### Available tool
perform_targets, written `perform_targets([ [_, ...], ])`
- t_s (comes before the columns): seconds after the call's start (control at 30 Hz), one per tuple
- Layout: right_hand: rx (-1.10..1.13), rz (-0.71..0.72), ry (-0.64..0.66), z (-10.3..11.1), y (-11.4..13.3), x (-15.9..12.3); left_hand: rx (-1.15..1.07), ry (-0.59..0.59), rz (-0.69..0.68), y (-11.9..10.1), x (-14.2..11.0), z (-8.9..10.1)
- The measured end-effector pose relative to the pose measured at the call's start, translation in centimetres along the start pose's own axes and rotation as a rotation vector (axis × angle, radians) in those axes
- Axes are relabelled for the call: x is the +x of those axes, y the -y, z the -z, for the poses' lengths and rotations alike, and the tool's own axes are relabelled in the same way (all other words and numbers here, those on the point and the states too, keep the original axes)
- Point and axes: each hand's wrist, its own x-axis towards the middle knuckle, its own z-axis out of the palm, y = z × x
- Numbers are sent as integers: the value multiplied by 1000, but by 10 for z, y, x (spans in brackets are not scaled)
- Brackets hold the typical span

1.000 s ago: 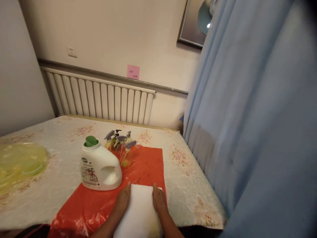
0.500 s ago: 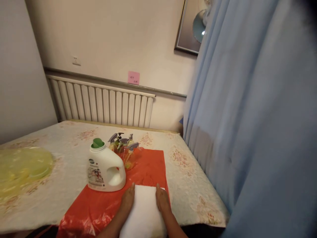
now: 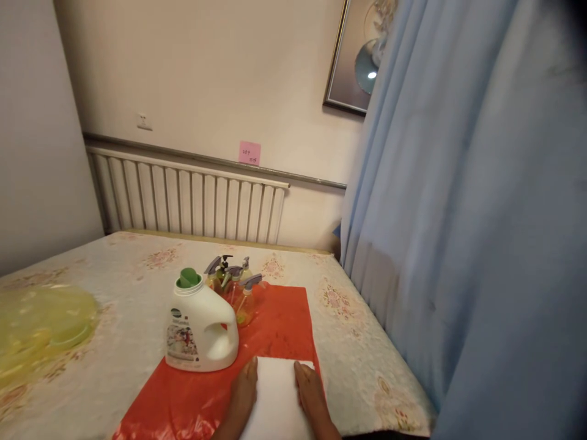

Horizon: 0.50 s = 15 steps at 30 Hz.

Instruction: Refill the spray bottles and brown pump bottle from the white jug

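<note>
A plain white rectangular slab (image 3: 277,400), perhaps paper or folded cloth, lies at the bottom centre over a red plastic sheet (image 3: 279,318). My left hand (image 3: 243,391) presses along its left edge, thumb near the far corner. Along the right edge, my right hand (image 3: 312,391) grips it in the same way. The slab's near end runs out of view. Just beyond my left hand stands a white jug with a handle (image 3: 202,330), a green cap (image 3: 188,278) sitting in its mouth. Behind the jug are several pump and spray bottles (image 3: 245,305), partly hiding one another.
A flowered cloth (image 3: 339,305) covers the table. On the left lies a transparent yellow plastic item (image 3: 46,318). A blue curtain (image 3: 440,201) hangs down the right side. Behind the table are a radiator (image 3: 197,195) and a wall with a pink note (image 3: 250,153).
The whole scene sits slightly lower and further right in view as the camera tilts up. Both hands stay on the white slab's sides, and the jug and bottles keep their places.
</note>
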Motion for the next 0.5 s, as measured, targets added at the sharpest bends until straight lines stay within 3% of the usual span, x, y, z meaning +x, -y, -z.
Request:
perform_targets([
  [0.27, 180, -128, 104, 10, 6, -5, -15, 187, -49, 9, -19, -1],
  [0.4, 217, -98, 133, 15, 25, 4, -45, 215, -81, 16, -25, 8],
  [0.5, 216, -48, 155, 8, 43, 16, -29, 217, -182, 23, -29, 17],
])
